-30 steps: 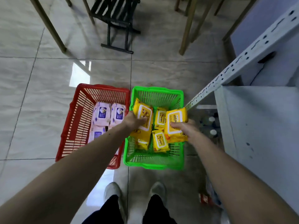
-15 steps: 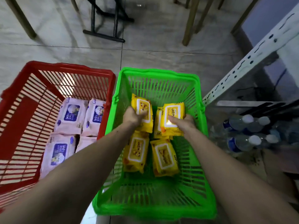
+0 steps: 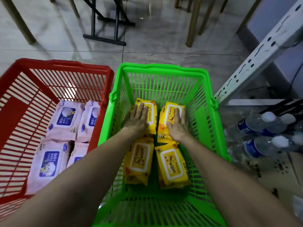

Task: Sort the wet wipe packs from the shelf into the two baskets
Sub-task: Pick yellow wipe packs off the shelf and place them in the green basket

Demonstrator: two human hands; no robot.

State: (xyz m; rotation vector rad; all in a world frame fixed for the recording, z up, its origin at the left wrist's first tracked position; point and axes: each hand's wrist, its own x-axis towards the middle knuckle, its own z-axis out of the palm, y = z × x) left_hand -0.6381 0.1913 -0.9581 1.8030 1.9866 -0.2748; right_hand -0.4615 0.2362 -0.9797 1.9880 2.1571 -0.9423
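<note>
My left hand (image 3: 137,118) and right hand (image 3: 177,126) press flat, fingers straight and holding nothing, on two yellow plastic wet wipe packs (image 3: 151,112) inside the green slatted plastic basket (image 3: 164,69). Beside it on the glossy grey tiled floor (image 3: 164,49) stands a red slatted plastic basket (image 3: 65,64) with pink wipe packs (image 3: 65,118). A perforated grey metal shelf post (image 3: 255,63) rises at right, above clear plastic water bottles (image 3: 262,126).

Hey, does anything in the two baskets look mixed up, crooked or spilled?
Nothing stands out. Pink packs lie in the red basket, yellow packs in the green basket, with both hands resting flat on the far yellow ones.
</note>
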